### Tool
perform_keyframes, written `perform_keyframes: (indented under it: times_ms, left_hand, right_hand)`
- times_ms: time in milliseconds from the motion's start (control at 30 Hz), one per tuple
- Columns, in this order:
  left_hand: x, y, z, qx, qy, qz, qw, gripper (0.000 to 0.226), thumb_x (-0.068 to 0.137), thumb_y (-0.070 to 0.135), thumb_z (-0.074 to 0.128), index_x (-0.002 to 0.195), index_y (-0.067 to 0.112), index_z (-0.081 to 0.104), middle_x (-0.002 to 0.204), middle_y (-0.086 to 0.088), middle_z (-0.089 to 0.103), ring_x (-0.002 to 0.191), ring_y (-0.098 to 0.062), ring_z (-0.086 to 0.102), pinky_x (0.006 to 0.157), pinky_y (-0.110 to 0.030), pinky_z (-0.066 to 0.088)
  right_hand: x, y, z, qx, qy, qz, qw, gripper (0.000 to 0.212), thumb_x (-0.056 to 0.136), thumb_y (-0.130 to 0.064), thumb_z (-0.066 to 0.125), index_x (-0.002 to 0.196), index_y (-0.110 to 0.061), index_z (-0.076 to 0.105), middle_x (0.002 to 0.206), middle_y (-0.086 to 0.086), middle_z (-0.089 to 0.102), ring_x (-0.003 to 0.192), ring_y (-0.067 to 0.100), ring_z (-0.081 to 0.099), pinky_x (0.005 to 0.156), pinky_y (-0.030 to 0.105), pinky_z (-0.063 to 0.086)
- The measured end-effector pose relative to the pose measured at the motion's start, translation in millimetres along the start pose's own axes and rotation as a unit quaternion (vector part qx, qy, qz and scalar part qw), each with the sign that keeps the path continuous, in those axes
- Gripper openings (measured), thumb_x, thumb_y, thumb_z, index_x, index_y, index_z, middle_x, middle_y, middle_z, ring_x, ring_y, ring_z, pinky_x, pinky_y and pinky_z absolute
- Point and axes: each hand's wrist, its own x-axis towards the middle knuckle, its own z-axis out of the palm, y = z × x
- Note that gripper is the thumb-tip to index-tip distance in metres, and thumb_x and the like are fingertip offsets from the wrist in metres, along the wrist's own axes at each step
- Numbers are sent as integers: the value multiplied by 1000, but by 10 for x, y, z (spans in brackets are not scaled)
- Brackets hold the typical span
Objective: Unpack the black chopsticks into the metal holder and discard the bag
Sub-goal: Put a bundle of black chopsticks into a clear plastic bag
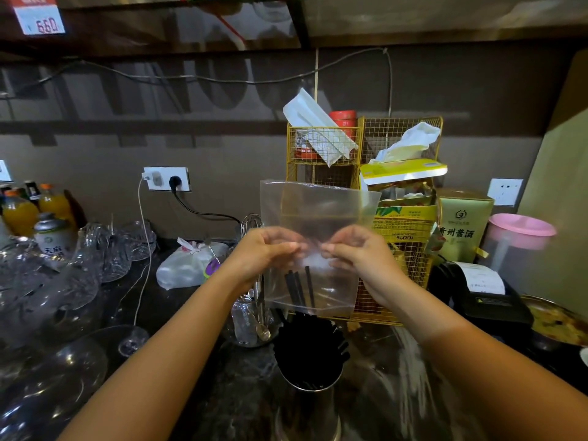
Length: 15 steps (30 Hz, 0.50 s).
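Both hands pinch the clear bag [313, 237] at its middle, left hand [267, 249] and right hand [356, 253] close together, holding it upright above the metal holder [310, 399]. A few black chopsticks [299, 289] hang from the bag's lower edge into the holder, which stands near the countertop's [241, 386] front edge. Glassware [63, 281] crowds the left; a yellow wire rack [324, 148] stands just behind.
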Motion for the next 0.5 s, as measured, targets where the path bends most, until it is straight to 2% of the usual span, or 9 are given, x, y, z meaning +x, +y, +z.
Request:
perform_keyframes:
  times_ms: [100, 233, 400, 500]
  left_hand:
    - [21, 146, -6, 6, 13, 13, 1000, 22, 81, -2, 53, 74, 15, 64, 60, 8, 73, 60, -6, 66, 56, -16, 55]
    - [8, 388, 8, 28, 39, 42, 998, 16, 82, 1, 53, 77, 14, 61, 55, 9, 71, 54, -2, 65, 55, -16, 51]
    - [-101, 696, -86, 59, 104, 77, 990, 13, 83, 4, 55, 76, 15, 60, 73, -4, 63, 52, -1, 62, 55, -17, 51]
    - [-156, 773, -199, 53, 138, 94, 985, 15, 82, 5, 56, 75, 17, 61, 64, 2, 67, 52, -2, 64, 51, -15, 52]
  right_hand:
    - [46, -108, 6, 25, 10, -11, 1000, 17, 73, -3, 67, 69, -16, 57, 76, 4, 64, 71, 14, 64, 57, 15, 54]
    - [90, -289, 48, 54, 22, -30, 998, 21, 72, -1, 68, 67, -17, 56, 74, 4, 65, 63, 10, 65, 52, 14, 53]
    - [137, -552, 205, 86, 6, -53, 995, 20, 74, 1, 66, 68, -16, 57, 72, 3, 65, 55, 3, 66, 53, 15, 54]
    - [142, -640, 332, 93, -8, -57, 994, 20, 75, 1, 65, 68, -16, 56, 73, 5, 66, 54, 4, 65, 54, 17, 54]
